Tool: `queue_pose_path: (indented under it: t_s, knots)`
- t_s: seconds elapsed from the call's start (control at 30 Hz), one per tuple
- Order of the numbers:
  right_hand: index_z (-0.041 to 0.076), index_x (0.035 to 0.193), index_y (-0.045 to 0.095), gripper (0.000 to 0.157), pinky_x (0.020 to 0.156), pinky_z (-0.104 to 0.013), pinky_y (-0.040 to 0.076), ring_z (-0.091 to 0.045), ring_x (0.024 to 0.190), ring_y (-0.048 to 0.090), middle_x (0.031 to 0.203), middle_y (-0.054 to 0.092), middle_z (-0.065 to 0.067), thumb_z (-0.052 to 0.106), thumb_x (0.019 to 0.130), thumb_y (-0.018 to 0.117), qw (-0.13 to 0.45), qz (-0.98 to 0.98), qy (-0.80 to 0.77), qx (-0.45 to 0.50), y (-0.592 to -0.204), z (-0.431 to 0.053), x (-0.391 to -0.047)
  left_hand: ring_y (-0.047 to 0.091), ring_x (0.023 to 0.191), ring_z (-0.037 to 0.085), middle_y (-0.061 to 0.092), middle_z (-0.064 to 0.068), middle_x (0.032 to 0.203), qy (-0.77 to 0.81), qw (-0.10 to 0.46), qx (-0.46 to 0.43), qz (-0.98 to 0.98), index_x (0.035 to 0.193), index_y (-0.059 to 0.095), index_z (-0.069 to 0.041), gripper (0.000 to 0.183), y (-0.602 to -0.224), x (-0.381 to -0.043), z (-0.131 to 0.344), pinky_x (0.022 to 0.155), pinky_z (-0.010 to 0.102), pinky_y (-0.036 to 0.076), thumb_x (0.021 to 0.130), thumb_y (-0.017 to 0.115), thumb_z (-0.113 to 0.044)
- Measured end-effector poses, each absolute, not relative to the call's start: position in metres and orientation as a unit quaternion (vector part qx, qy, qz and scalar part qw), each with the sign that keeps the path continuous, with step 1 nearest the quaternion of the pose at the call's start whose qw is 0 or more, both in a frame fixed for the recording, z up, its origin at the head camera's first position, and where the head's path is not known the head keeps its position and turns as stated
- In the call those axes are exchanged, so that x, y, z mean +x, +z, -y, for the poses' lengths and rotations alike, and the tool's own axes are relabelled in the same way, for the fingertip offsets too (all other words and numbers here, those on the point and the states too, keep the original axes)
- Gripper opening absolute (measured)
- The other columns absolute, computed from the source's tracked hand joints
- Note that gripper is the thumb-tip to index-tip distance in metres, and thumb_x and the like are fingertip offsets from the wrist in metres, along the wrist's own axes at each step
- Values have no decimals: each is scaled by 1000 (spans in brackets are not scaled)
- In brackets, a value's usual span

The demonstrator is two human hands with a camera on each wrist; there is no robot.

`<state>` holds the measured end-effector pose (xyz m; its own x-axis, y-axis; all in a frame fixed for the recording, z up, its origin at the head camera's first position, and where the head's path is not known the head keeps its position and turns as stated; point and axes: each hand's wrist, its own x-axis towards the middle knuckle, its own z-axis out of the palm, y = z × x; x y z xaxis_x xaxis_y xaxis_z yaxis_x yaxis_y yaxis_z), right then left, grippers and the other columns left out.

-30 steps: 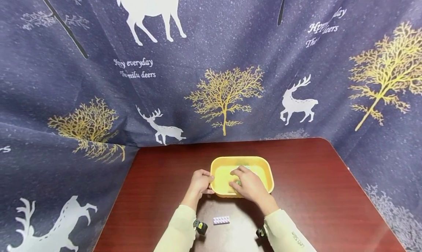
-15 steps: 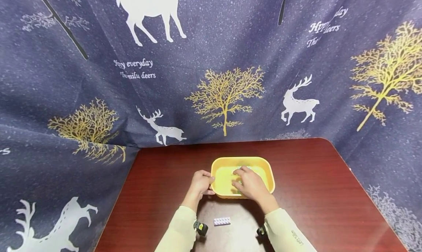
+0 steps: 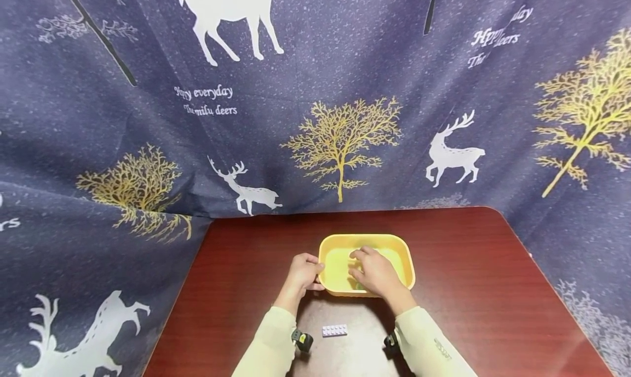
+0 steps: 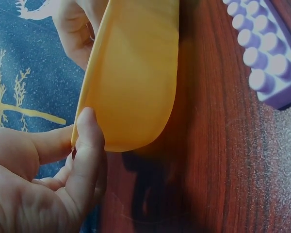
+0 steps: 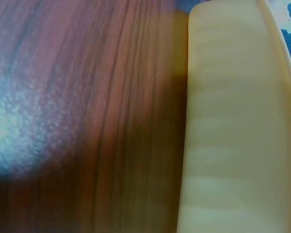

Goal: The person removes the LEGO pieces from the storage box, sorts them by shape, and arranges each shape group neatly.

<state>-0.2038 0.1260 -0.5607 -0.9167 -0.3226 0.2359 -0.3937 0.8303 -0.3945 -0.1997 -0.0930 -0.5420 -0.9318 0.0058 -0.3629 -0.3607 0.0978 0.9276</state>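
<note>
One tub (image 3: 337,264), one purple brick (image 3: 334,331)

Pale cream sleeves (image 3: 270,340), small grey lettering (image 3: 442,349) on the right, black wrist cameras (image 3: 303,341), the left yellow-marked.

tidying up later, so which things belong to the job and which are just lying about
Seemingly in the job:
yellow bin, gripped by the left hand
green piece inside, near the right hand

Apparently just lying about:
purple studded block on the table

yellow bin (image 3: 335,267) | upright, rounded corners | green piece (image 3: 359,286) | inside, partly hidden
</note>
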Motion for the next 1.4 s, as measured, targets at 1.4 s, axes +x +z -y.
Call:
queue_pose_path:
  t_s: [1.4]
  knots:
    - [11,95,70,17,66,-38,60,-19,76,56,95,53,-4,22,82,74,76,961,177,197,-573,-130,-215,58,58,18,58,16,90,654,129,-126,-734,110,55,8,17,-540,-198,90,51,33,66,96,65,1]
